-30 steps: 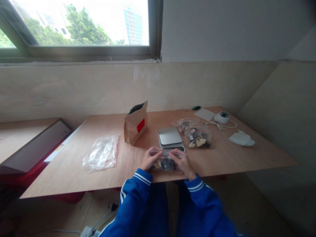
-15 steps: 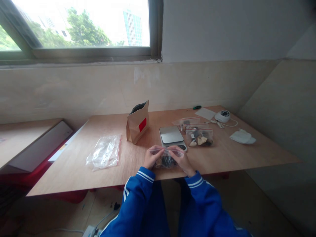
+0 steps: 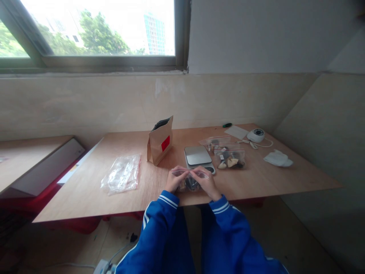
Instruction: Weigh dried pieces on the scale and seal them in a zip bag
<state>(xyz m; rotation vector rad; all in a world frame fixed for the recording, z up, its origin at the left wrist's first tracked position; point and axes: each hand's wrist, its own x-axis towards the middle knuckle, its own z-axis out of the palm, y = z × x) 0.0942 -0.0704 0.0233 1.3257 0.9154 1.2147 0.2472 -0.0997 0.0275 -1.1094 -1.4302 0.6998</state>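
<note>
Near the table's front edge, a clear zip-lock bag with dark and tan pieces inside stands between my hands. My left hand pinches its top strip from the left. From the right, my right hand pinches the same strip, with both thumbs close together near its middle. Just beyond the bag lies a kitchen scale with a silver plate; my hands partly cover its front. Two or more filled zip-lock bags lie to the right of the scale.
A brown paper pouch with a red label stands open at the top, left of the scale. Flat clear bags lie further left. At the right are a white dome camera with its cable, a crumpled white tissue and a green-handled tool.
My right hand has moved slightly left, bringing the thumbs closer together along the bag's strip. The view has shifted a little; the other things lie as before.
</note>
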